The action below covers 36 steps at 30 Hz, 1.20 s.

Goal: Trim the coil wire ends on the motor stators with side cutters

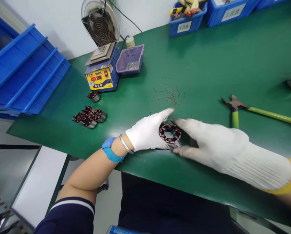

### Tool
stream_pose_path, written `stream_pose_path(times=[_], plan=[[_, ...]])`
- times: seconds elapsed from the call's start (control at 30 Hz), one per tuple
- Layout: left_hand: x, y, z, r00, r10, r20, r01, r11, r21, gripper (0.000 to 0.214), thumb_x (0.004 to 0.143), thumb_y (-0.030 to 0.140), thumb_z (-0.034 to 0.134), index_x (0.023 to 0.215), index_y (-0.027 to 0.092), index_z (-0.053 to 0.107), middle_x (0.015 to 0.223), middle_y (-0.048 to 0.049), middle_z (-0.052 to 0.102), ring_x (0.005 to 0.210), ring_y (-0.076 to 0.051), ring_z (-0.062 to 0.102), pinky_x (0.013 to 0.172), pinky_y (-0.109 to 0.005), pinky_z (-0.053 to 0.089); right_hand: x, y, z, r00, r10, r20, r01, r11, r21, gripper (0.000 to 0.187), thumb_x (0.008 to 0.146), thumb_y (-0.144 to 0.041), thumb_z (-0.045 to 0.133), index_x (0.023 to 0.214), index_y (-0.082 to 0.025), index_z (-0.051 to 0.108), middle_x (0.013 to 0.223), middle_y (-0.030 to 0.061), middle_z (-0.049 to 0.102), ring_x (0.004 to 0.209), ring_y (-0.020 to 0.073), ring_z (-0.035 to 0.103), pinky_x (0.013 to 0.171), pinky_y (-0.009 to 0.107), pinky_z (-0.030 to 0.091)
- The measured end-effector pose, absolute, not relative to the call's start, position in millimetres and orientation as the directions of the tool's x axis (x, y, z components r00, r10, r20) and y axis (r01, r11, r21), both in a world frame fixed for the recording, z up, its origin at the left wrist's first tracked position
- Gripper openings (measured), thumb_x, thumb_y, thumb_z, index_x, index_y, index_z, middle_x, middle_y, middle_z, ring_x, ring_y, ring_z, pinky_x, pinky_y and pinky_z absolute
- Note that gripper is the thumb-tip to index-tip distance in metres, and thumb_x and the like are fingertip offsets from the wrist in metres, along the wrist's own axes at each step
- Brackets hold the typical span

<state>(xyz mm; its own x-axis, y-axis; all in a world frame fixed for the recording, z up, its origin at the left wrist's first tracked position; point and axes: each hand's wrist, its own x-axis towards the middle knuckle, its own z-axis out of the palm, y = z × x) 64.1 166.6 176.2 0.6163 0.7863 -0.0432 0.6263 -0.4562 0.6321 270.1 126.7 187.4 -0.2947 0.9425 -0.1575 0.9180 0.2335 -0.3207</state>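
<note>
My left hand [149, 131], in a white glove, curls its thumb and fingers around a motor stator [162, 132], a ring with copper windings and black insulation. The stator's open centre faces up, just above or on the green table; which of the two I cannot tell. From the right, my right hand [208, 141], in a white knit glove with a yellow cuff, reaches to the stator with thumb and fingers spread apart. Its fingertips are blurred and close to the left fingertips. Green-handled cutting pliers [235, 104] lie open beyond my right hand.
Several more stators [88, 117] stand at left on the green table [208, 65]. Cut wire bits [170, 97] are scattered ahead. A blue-and-yellow CM558 unit [103, 76], a purple tray [131, 60], a fan [101, 27] and blue bins [188, 26] line the back; a large blue crate [26, 71] leans left.
</note>
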Motion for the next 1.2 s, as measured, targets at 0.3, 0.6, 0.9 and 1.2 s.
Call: stream_pose_path(times=[0.3,0.6,0.9,1.2], plan=[[63.2,163.9,175.7,0.608,0.794,-0.009,0.638,-0.482,0.601,0.097,0.062,0.051,0.089,0.144,0.014,0.053,0.136,-0.0141,0.064,0.113,-0.031,0.067,0.098,-0.044,0.058,281.7,140.5,179.1,-0.344,0.899,-0.273,0.859,0.184,-0.478,0.031,0.086,-0.045,0.049,0.086,-0.026,0.073,0.077,0.0019,0.073,0.064,0.0212,0.064,0.048,0.027,0.033],[71.0,155.0,173.0,0.630,0.769,0.109,0.548,-0.539,0.640,0.028,0.081,0.036,0.068,0.105,0.022,0.066,0.101,-0.0044,0.070,0.093,-0.023,0.065,0.087,-0.040,0.056,285.3,145.0,186.1,-0.341,0.873,-0.349,0.776,0.052,-0.628,0.034,0.077,-0.054,0.052,0.076,-0.025,0.070,0.066,-0.0013,0.068,0.054,0.0173,0.059,0.048,0.028,0.037],[78.4,148.1,156.8,0.645,0.723,0.248,0.572,-0.672,0.471,0.020,0.083,0.032,0.053,0.095,0.020,0.062,0.093,-0.0065,0.063,0.083,-0.022,0.055,0.077,-0.036,0.050,295.9,149.5,187.6,-0.376,0.844,-0.382,0.757,0.043,-0.652,0.034,0.077,-0.055,0.053,0.073,-0.025,0.066,0.060,-0.0005,0.065,0.045,0.0152,0.051,0.045,0.029,0.034],[80.0,146.5,154.4,0.630,0.708,0.319,0.553,-0.697,0.456,0.016,0.085,0.029,0.048,0.090,0.019,0.060,0.091,-0.0075,0.065,0.082,-0.021,0.055,0.078,-0.036,0.049,312.7,156.4,184.5,-0.318,0.845,-0.431,0.784,-0.022,-0.621,0.032,0.082,-0.055,0.061,0.074,-0.025,0.065,0.055,-0.0001,0.061,0.041,0.0145,0.047,0.041,0.028,0.029]])
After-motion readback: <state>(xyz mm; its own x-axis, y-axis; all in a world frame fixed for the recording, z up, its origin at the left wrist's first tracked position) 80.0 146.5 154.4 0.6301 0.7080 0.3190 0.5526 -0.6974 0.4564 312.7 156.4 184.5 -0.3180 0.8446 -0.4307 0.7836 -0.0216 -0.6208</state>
